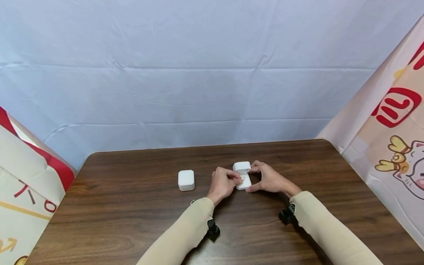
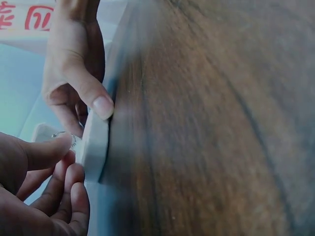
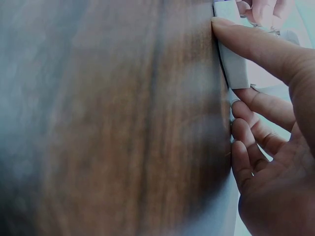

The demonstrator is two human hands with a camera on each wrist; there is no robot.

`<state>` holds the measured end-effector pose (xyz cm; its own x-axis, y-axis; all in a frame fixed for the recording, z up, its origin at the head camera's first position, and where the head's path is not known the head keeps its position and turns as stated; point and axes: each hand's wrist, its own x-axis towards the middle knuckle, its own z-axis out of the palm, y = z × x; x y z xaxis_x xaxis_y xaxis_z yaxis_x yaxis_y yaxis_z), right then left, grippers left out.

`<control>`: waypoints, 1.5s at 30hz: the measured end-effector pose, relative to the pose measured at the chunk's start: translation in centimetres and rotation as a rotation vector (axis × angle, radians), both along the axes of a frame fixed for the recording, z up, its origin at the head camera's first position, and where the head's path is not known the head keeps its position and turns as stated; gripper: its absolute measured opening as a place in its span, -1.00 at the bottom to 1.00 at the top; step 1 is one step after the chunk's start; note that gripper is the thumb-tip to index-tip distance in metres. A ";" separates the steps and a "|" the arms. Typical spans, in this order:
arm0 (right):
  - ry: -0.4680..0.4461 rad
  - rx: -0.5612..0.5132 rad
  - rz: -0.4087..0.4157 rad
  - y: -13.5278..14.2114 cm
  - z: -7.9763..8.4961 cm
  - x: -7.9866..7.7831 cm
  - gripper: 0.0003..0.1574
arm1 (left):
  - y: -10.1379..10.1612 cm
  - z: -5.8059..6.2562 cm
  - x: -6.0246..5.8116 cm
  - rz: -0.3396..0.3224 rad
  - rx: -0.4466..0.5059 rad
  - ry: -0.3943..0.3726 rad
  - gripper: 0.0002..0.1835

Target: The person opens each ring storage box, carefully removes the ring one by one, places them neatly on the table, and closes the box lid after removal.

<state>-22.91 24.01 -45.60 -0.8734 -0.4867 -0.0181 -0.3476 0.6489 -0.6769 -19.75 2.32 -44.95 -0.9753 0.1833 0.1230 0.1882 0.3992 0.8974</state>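
A small white ring box (image 1: 244, 184) stands with its lid (image 1: 242, 167) raised, right of the table's middle. My right hand (image 1: 269, 178) holds its base, thumb at the front corner and index finger at the back, as the right wrist view also shows. From the left, my left hand (image 1: 222, 183) pinches a thin silvery ring (image 2: 74, 140) between thumb and index finger, right at the box's opening. Fingertips cover part of the ring, so I cannot tell whether it touches the cushion. The box base (image 2: 95, 147) sits flat on the wood.
A second white box (image 1: 186, 179), closed, stands to the left of my left hand. Both are on a dark brown wooden table (image 1: 132, 213). A pale cloth (image 1: 185, 73) hangs behind the far edge, with printed cloths at both sides.
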 end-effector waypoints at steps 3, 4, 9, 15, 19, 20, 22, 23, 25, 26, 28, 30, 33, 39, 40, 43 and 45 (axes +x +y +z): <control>0.001 -0.002 -0.003 -0.1 0.0 0.0 -0.25 | 0.0 0.4 0.4 -0.014 -0.007 -0.007 -0.92; 0.004 -0.004 -0.003 -0.1 0.0 0.1 -0.25 | 0.0 0.5 0.5 -0.018 -0.010 -0.010 -0.92; 0.015 -0.015 -0.002 0.0 0.0 0.1 -0.26 | -0.1 0.9 1.3 -0.045 -0.042 -0.015 -0.89; 0.024 -0.017 0.003 0.0 -0.1 0.0 -0.30 | -0.1 1.1 2.1 -0.102 -0.115 -0.011 -0.87; 0.026 -0.022 0.010 0.0 -0.1 0.0 -0.32 | -0.2 1.1 2.4 -0.138 -0.167 -0.014 -0.85; 0.027 -0.024 0.011 0.0 -0.2 0.0 -0.32 | -0.2 1.1 2.5 -0.146 -0.178 -0.017 -0.84; 0.027 -0.024 0.011 0.0 -0.2 0.0 -0.32 | -0.3 1.1 2.7 -0.161 -0.202 -0.021 -0.82; 0.027 -0.021 0.011 0.0 -0.2 0.0 -0.31 | -0.3 1.1 2.8 -0.167 -0.215 -0.025 -0.82; 0.024 -0.015 0.010 0.0 -0.2 0.0 -0.29 | -0.4 1.2 3.0 -0.176 -0.237 -0.032 -0.80; 0.021 -0.013 0.011 0.1 -0.1 0.0 -0.28 | -0.4 1.2 3.1 -0.179 -0.248 -0.034 -0.80; 0.017 -0.012 0.010 0.1 -0.1 0.0 -0.27 | -0.5 1.2 3.2 -0.181 -0.273 -0.029 -0.80; 0.017 -0.009 0.011 0.1 -0.1 0.0 -0.27 | -0.5 1.2 3.4 -0.179 -0.294 -0.029 -0.81; 0.014 -0.006 0.008 0.1 -0.1 0.0 -0.26 | -0.6 1.4 3.5 -0.176 -0.316 -0.032 -0.81; 0.012 -0.001 -0.007 0.1 -0.1 0.1 -0.25 | -0.8 1.6 3.5 -0.164 -0.363 -0.067 -0.77; 0.010 -0.002 -0.008 0.1 -0.1 0.1 -0.25 | -0.9 1.6 3.4 -0.162 -0.367 -0.079 -0.76; 0.006 0.000 -0.012 0.0 -0.1 0.1 -0.24 | -0.9 1.6 3.3 -0.159 -0.364 -0.120 -0.75; -0.001 0.002 -0.013 0.0 0.0 0.1 -0.23 | -1.0 1.5 3.2 -0.161 -0.361 -0.138 -0.76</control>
<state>-22.85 23.98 -45.65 -0.8797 -0.4750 -0.0197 -0.3384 0.6547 -0.6759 -16.51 1.37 -43.45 -0.9337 0.3417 -0.1074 0.1611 0.6685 0.7261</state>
